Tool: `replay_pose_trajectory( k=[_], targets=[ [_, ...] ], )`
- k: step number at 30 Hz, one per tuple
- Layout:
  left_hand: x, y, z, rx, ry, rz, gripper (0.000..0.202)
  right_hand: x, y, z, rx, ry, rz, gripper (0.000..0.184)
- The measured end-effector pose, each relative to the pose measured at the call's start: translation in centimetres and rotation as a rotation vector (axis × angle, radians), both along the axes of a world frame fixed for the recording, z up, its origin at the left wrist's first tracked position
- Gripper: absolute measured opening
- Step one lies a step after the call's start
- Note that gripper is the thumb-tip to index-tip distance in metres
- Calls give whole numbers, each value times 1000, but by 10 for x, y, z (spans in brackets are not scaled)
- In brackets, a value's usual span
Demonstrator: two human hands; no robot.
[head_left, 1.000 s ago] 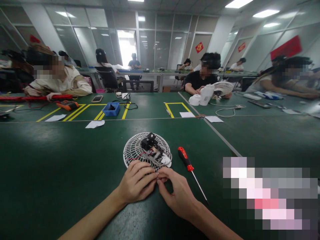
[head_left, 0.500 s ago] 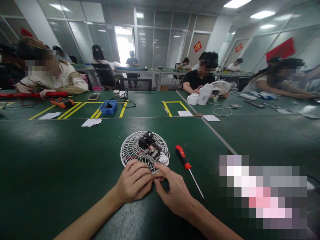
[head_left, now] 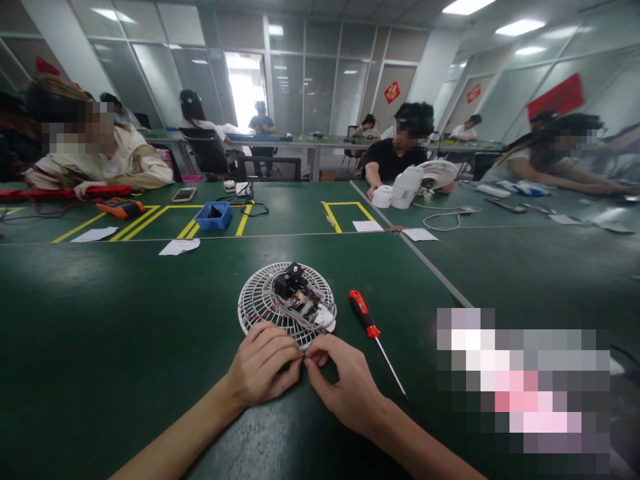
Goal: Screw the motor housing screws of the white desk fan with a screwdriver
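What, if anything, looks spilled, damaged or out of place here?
Nothing clearly stands out: the black mechanism and wires lie uncovered on the round grille, and the screwdriver lies beside it. No spill or break shows, though the pixelated patch hides one area.

A round white fan guard [head_left: 251, 299] lies on the green tabletop [head_left: 125, 333], its ribs spreading to a partly covered near edge. On it rest a black block [head_left: 287, 285], looped grey cable [head_left: 295, 317], a thin red wire [head_left: 261, 314] and, toward the right rim, a white piece [head_left: 325, 317] of unclear shape.
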State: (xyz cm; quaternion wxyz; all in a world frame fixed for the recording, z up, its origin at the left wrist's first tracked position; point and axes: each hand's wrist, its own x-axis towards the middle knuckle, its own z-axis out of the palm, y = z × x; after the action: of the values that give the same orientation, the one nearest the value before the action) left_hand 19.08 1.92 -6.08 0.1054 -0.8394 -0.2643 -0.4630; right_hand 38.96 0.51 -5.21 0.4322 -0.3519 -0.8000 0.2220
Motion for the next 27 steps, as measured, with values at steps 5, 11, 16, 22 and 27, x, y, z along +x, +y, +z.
replay_pose_trajectory(
  k=[5, 11, 16, 22, 27],
  targets=[
    [-2, 2, -3, 3, 40, -12, 16, 0, 1, 1, -20, 12, -15, 14],
    [-3, 3, -5, -18, 36, -16, 16, -1, 0, 1, -20, 54, -36, 13],
    [-3, 4, -6, -34, 14, -15, 12, -2, -1, 0, 20, 92, -132, 14],
    [-5, 4, -7, -35, 29, -22, 14, -2, -1, -2, -9, 96, -82, 12],
    [-5, 5, -8, -50, 54, -37, 16, -2, 0, -2, -18, 101, -79, 12]
  ],
)
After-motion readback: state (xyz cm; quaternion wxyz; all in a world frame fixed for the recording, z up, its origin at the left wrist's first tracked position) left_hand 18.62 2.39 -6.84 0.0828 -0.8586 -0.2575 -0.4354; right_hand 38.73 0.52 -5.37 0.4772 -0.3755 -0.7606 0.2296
